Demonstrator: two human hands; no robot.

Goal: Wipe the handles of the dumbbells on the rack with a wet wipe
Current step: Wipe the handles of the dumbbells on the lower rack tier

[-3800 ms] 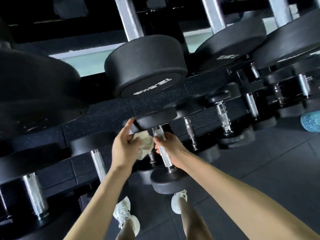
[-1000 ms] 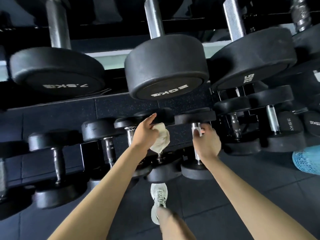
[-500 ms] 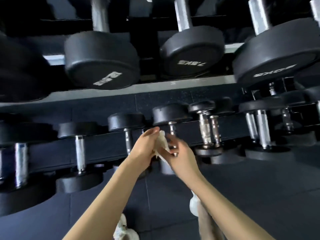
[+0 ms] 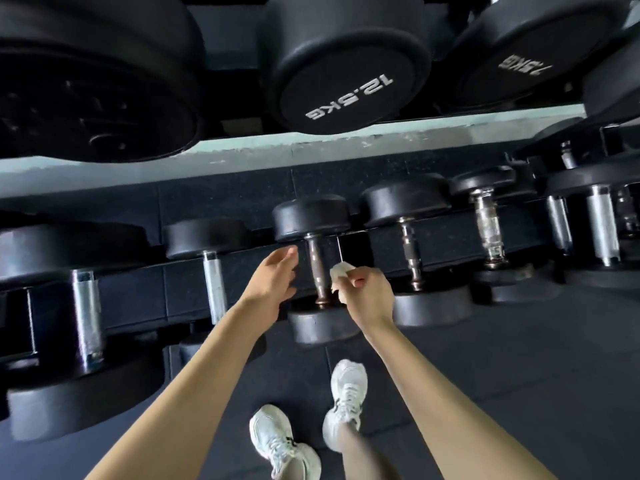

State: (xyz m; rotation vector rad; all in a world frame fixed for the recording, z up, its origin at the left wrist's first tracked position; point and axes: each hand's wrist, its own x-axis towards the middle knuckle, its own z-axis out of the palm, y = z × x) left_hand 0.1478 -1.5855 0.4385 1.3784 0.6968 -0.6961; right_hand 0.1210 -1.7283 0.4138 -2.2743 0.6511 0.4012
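My right hand [image 4: 367, 292] pinches a crumpled white wet wipe [image 4: 338, 274] just right of the dark metal handle [image 4: 317, 268] of a small black dumbbell on the lower shelf of the rack [image 4: 138, 292]. The wipe sits beside the handle, close to it; contact cannot be told. My left hand [image 4: 272, 278] hovers open just left of the same handle, fingers relaxed and holding nothing. More dumbbells line the shelf on both sides, with chrome handles [image 4: 214, 289] to the left and a knurled handle [image 4: 410, 254] to the right.
Large black dumbbells, one marked 12.5KG [image 4: 349, 64], hang over the upper shelf above my hands. My two white sneakers [image 4: 346, 396] stand on the dark rubber floor below. A pale ledge [image 4: 311, 140] runs behind the rack.
The wipe has passed from my left hand to my right. My left hand has let go and opened. The view has shifted left along the rack to another small dumbbell.
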